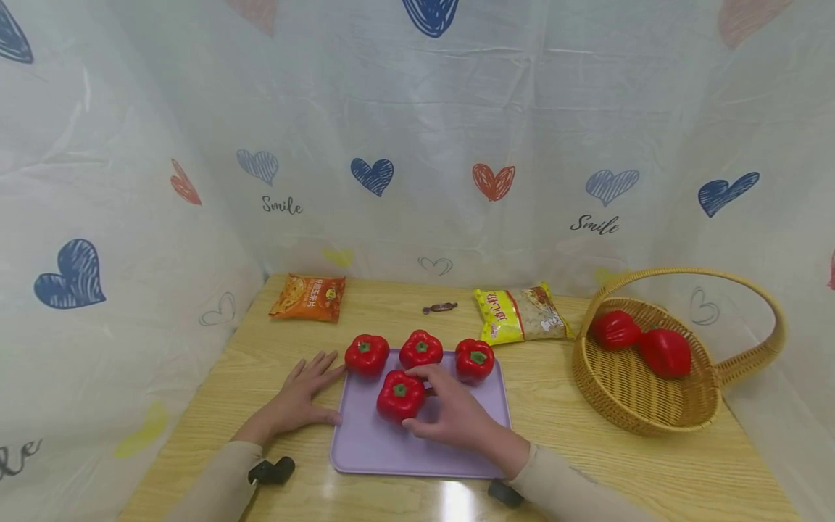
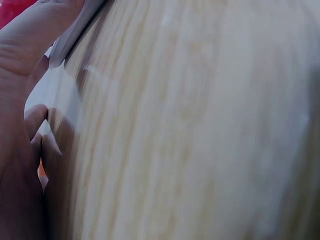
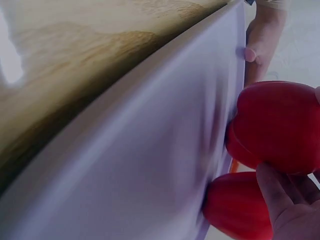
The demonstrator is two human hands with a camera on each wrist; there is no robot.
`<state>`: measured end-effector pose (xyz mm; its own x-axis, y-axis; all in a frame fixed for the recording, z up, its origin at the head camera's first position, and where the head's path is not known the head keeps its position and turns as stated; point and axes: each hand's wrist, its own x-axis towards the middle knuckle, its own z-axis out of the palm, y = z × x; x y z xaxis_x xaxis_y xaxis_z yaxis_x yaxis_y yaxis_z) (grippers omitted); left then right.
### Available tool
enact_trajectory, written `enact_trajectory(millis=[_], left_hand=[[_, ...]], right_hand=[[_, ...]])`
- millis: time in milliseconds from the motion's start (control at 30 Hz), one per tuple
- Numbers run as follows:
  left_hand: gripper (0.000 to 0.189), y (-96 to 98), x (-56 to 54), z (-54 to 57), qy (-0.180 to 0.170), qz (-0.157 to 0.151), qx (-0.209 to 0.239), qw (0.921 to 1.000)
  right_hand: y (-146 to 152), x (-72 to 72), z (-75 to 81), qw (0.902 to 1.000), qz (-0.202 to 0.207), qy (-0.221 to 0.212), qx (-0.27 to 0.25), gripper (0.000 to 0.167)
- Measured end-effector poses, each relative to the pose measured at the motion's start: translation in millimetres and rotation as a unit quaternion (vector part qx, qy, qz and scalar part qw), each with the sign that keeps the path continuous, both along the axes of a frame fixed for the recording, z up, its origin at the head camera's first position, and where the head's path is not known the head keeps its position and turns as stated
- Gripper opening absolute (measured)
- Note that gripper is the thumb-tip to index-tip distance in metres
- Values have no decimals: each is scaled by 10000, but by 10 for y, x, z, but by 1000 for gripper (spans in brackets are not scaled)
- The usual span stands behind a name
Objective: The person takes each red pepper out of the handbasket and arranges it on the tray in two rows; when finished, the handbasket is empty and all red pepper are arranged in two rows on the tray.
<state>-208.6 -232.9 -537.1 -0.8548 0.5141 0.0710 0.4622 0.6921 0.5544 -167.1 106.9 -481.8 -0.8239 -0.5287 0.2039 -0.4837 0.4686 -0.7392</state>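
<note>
My right hand [image 1: 459, 413] grips a red bell pepper [image 1: 399, 403] between thumb and fingers over the middle of a lilac tray [image 1: 417, 457]. In the right wrist view the gripped pepper [image 3: 277, 127] is large, with the fingers curving beneath it. Three more red bell peppers line the tray's far side: one at the left corner [image 1: 367, 355], one in the middle [image 1: 420, 348] and one at the right [image 1: 474, 361]. My left hand [image 1: 296, 400] lies with spread fingers at the tray's left edge, its thumb touching the rim and a fingertip close to the corner pepper.
A wicker basket [image 1: 642, 395] with a tall handle stands at the right, holding red peppers [image 1: 665, 353]. Along the back lie an orange snack bag [image 1: 308, 298], a small wrapped candy [image 1: 440, 308] and a yellow snack bag [image 1: 523, 315]. A heart-patterned curtain [image 1: 417, 130] encloses the table.
</note>
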Motion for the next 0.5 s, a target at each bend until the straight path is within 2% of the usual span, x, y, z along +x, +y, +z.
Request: enact_trajectory(millis=[333, 500], left_hand=[[97, -4, 7, 4, 7, -4, 28, 10000], [96, 4, 4, 6, 7, -2, 25, 10000]], right_hand=[[-192, -72, -96, 9996, 269, -69, 36, 68], [-263, -102, -125, 9994, 318, 31, 117, 69]])
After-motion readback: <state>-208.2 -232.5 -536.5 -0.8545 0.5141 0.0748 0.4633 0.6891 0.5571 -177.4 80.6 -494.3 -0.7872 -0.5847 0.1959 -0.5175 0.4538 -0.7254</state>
